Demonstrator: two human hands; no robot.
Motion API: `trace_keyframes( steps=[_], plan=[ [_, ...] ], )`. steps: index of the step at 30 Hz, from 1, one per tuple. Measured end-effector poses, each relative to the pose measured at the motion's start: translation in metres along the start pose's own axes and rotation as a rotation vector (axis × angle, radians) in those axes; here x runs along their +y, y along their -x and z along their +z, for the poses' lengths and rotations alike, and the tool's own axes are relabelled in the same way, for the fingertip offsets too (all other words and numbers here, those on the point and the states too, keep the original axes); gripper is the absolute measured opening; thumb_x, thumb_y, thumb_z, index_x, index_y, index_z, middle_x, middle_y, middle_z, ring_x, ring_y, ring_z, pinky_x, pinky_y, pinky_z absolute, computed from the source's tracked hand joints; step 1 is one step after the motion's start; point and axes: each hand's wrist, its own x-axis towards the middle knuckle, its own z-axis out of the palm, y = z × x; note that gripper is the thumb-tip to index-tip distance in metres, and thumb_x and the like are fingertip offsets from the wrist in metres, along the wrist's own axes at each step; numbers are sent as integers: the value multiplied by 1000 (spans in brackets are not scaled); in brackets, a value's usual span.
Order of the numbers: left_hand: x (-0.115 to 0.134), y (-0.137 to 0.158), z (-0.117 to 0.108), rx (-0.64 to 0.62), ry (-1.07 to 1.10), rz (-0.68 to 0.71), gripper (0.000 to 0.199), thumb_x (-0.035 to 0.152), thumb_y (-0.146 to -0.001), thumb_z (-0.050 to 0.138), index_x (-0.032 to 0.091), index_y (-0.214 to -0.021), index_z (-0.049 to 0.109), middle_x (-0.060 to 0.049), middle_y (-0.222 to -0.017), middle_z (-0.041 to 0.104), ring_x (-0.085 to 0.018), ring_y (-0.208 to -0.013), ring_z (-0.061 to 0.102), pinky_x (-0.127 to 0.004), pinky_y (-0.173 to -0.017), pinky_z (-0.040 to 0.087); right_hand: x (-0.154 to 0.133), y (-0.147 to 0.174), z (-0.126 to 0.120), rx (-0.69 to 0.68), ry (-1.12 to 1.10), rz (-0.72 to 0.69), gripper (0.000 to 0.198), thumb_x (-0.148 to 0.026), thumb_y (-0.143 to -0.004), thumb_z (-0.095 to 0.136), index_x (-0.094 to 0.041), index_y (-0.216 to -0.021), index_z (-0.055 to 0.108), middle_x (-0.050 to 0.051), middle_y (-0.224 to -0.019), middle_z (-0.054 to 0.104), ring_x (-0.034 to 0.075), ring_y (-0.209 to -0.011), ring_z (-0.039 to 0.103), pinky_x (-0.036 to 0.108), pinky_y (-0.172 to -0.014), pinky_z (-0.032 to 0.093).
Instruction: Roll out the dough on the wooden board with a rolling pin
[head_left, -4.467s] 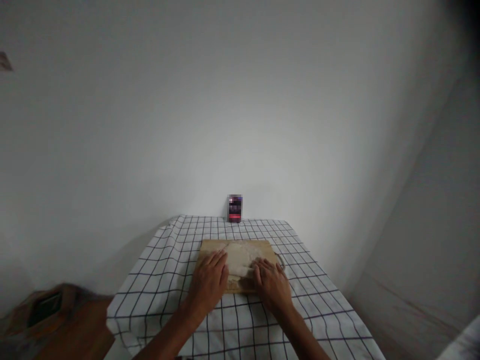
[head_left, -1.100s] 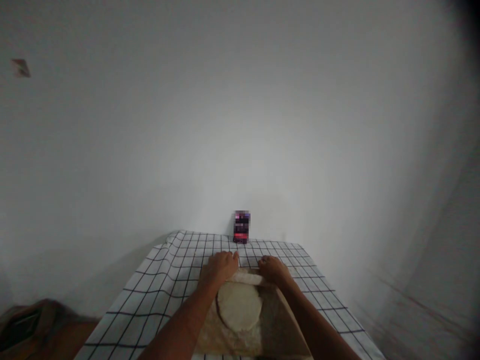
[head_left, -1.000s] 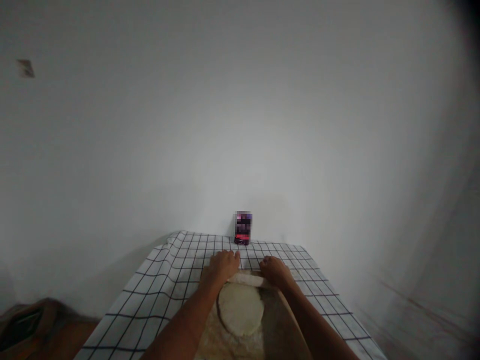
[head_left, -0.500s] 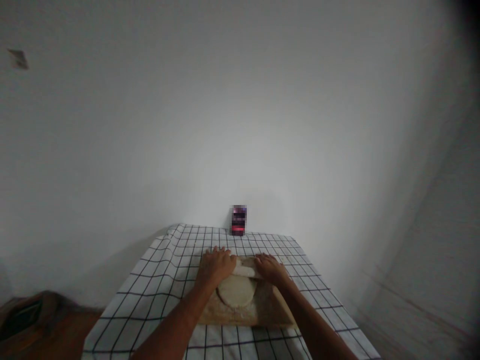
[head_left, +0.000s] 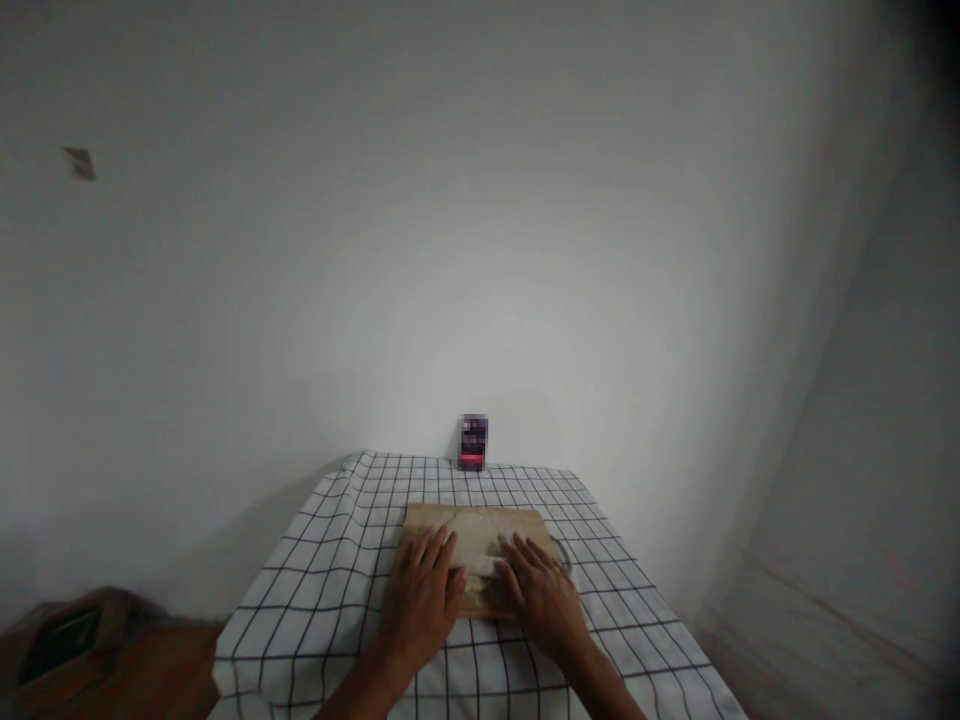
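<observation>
Now that left hand (head_left: pixel 421 598) and right hand (head_left: pixel 546 600) have drawn back along wooden board (head_left: pixel 421 514), rolling pin (head_left: pixel 478 566) lies toward near side of dough (head_left: pixel 480 532); fingers outstretched, unclenched; backstroke seemingly complete.

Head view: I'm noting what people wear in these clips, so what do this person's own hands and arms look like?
The left hand and right hand are both ungloved. The forearms show no sleeve, watch or bracelet as far as the picture reaches. Whether the fingers wear rings is too blurred to tell.
</observation>
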Motion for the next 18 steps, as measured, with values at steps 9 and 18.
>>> trace_keyframes(
  steps=[9, 18],
  plan=[
    [6, -27, -5, 10, -7, -43, 54, 42, -113, 49, 25, -157, 76, -14, -171, 66, -42, -161, 59, -68, -143, 35, 2, -38, -13, -33, 65, -3, 53, -43, -121, 37, -27, -159, 69, 11, -182, 54, 35, -170, 46, 56, -133, 45],
    [-10, -109, 1, -79, -121, -74, 49, 41, -118, 45, 21, -147, 79, -20, -162, 73, -45, -156, 62, -73, -131, 44, 20, -119, -7, -172, 126, -7, 43, -37, -121, 38, -27, -132, 78, 13, -141, 81, 30, -136, 74, 41, -112, 57]
  ],
)
